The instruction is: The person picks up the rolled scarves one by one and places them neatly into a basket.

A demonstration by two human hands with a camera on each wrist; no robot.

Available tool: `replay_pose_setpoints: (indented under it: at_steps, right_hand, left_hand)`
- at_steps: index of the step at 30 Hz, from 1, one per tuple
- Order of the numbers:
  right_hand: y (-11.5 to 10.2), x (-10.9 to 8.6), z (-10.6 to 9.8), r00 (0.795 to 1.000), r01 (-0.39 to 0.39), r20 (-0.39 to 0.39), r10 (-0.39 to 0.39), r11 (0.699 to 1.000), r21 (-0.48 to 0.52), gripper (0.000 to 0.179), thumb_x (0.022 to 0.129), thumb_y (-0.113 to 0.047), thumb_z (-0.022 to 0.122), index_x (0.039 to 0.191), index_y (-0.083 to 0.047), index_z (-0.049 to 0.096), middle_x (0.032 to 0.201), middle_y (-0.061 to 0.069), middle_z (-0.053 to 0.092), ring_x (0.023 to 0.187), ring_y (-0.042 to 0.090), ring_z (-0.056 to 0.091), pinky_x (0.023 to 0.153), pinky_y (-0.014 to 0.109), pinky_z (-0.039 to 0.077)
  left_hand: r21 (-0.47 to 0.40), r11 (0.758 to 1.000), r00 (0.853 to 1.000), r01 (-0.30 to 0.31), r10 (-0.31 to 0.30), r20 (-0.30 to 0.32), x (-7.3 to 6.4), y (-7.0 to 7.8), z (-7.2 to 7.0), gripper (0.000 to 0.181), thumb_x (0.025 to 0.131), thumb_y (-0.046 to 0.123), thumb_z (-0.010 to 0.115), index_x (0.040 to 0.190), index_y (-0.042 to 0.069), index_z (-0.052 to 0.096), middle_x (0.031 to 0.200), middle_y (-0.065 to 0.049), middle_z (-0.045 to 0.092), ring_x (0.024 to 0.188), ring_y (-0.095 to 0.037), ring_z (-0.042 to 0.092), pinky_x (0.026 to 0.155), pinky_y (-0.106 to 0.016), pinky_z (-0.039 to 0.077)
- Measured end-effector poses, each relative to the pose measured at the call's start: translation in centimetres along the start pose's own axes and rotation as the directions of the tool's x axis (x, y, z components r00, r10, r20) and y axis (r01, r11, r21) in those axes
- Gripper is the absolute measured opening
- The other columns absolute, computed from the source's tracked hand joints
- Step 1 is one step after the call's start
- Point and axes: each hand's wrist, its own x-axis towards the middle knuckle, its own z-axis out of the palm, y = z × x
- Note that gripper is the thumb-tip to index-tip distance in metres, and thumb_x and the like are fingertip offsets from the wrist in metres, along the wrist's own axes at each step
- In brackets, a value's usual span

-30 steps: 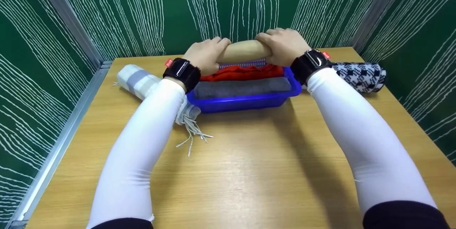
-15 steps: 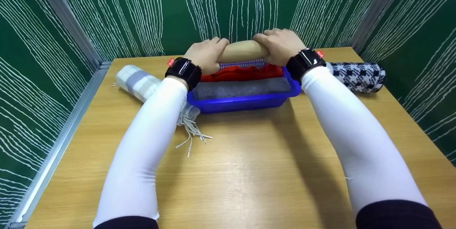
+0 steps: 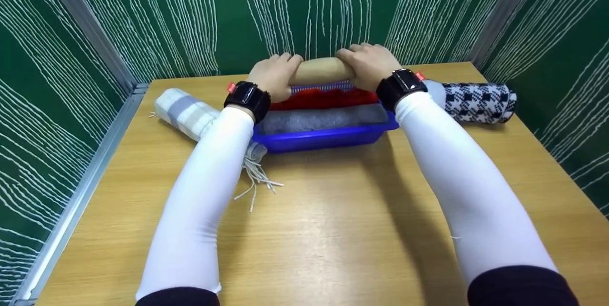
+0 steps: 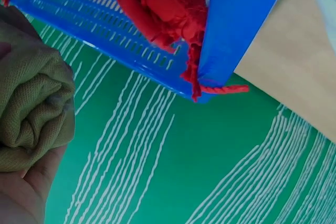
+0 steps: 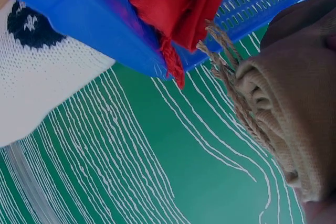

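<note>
A rolled tan scarf is held up by both hands above the back of a blue plastic basket. My left hand grips its left end, my right hand its right end. The spiral of the roll shows in the left wrist view, and the scarf's twisted fringe hangs loose in the right wrist view. Inside the basket lie a rolled grey scarf at the front and a red scarf behind it. Red tassels poke over the basket's rim.
Left of the basket a rolled white, grey and beige plaid scarf lies slantwise, its fringe spread on the wooden table. A black-and-white patterned roll lies at the right. Green walls with white lines stand around the table.
Both hands and the tan scarf have sunk slightly toward the basket. The right hand has also shifted a little to the left. Both hands keep their grip.
</note>
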Motion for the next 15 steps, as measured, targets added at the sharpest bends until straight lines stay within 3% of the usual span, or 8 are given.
replay_pose_setpoints:
  at_steps: [8, 15]
  right_hand:
    - [0.1, 0.4, 1.2, 1.000, -0.030, 0.008, 0.030, 0.999, 0.011, 0.057, 0.088, -0.003, 0.072, 0.144, -0.005, 0.061, 0.133, 0.027, 0.069, 0.121, 0.050, 0.065, 0.105, 0.068, 0.053]
    - [-0.3, 0.7, 1.9, 0.995, -0.060, 0.079, 0.058, 0.998, 0.021, 0.068, 0.081, 0.000, 0.072, 0.147, -0.003, 0.057, 0.139, 0.028, 0.065, 0.127, 0.050, 0.061, 0.111, 0.069, 0.049]
  left_hand:
    - [0.017, 1.000, 1.000, 0.005, -0.005, -0.010, 0.3, -0.3, 1.0, 0.066, 0.094, 0.014, 0.070, 0.156, 0.009, 0.047, 0.150, -0.020, 0.057, 0.138, -0.039, 0.058, 0.116, -0.054, 0.051]
    - [0.037, 0.999, 0.999, 0.030, -0.030, -0.013, 0.6, -0.7, 2.1, 0.062, 0.095, 0.011, 0.071, 0.153, 0.008, 0.050, 0.145, -0.020, 0.060, 0.134, -0.039, 0.061, 0.112, -0.055, 0.054]
